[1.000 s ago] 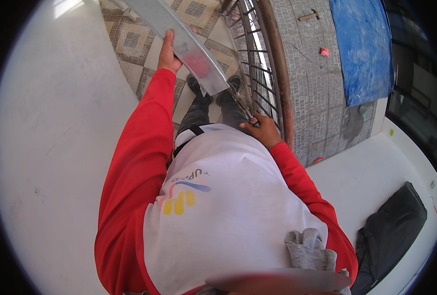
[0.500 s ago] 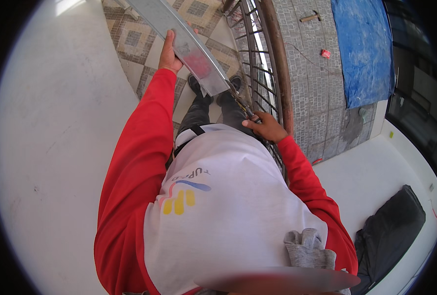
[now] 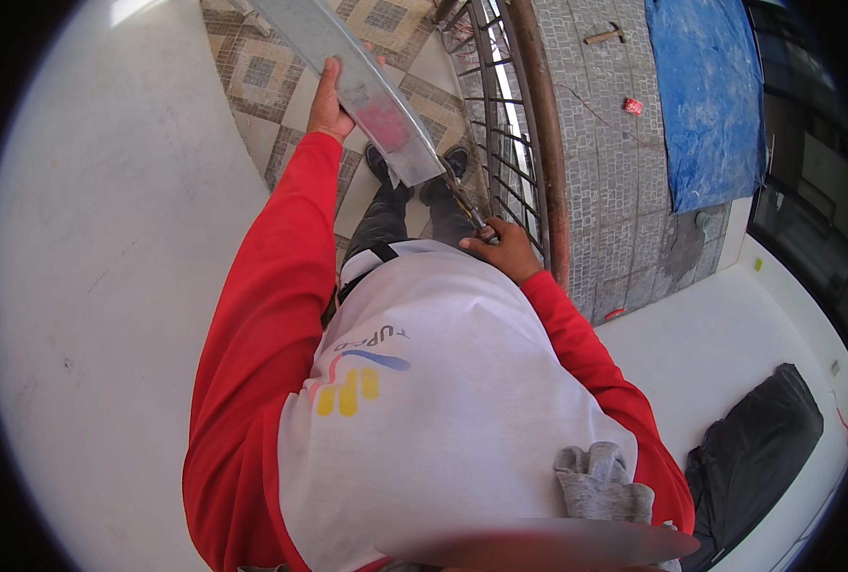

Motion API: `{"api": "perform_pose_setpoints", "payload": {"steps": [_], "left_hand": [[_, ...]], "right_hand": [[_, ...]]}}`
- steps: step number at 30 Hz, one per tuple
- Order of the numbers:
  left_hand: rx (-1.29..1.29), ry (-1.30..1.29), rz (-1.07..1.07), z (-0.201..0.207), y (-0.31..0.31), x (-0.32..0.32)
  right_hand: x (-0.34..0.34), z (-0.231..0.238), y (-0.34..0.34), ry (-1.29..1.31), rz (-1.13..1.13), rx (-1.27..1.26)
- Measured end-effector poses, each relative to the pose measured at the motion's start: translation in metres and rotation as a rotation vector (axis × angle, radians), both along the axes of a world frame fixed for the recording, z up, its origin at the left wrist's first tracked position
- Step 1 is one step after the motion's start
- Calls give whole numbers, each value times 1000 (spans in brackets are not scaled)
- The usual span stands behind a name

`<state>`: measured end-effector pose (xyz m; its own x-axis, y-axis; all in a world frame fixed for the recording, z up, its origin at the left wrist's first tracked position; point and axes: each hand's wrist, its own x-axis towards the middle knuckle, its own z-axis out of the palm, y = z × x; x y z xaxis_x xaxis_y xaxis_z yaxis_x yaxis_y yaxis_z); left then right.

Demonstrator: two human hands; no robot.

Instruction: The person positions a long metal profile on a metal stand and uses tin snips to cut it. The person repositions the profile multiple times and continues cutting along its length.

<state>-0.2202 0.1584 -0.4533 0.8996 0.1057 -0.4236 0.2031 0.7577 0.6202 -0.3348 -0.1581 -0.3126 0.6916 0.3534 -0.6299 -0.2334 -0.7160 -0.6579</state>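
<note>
My left hand (image 3: 329, 105) is wrapped round a long silvery metal channel (image 3: 400, 133), its thumb on the near side and fingertips showing past the far edge. The channel slants from the top of the view down toward my legs. My right hand (image 3: 510, 253) is closed round the handles of what look like metal snips (image 3: 469, 208). Their jaws meet the right corner of the channel's lower end; whether they bite into the metal is too small to tell.
A railing (image 3: 543, 143) with a brown top rail runs close to my right. Beyond it a hammer (image 3: 603, 36), a small red packet (image 3: 632, 106) and a blue tarp (image 3: 705, 105) lie on grey paving. A white wall (image 3: 109, 286) stands left; patterned tiles (image 3: 295, 114) are underfoot.
My right hand has shifted slightly left and down, and the snips' handles appear closer together. The left hand and the channel have stayed nearly still.
</note>
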Motion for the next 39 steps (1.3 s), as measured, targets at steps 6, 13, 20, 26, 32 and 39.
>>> {"api": "perform_pose_setpoints", "payload": {"steps": [6,13,20,26,32,39], "left_hand": [[-3,-16,6,-1,0,2],[4,-35,-3,6,-1,3],[-13,-31,-4,3,1,1],[-28,-29,-30,-5,5,1],[-12,-34,-47,-7,6,-2],[-44,-58,-78,-6,9,2]], "right_hand": [[-10,-10,-12,96,-74,63],[11,-18,-41,411,78,187],[2,-16,-28,172,165,92],[5,-15,-23,160,229,-41],[5,-23,-28,203,256,-42],[4,-17,-26,159,116,-62]]}}
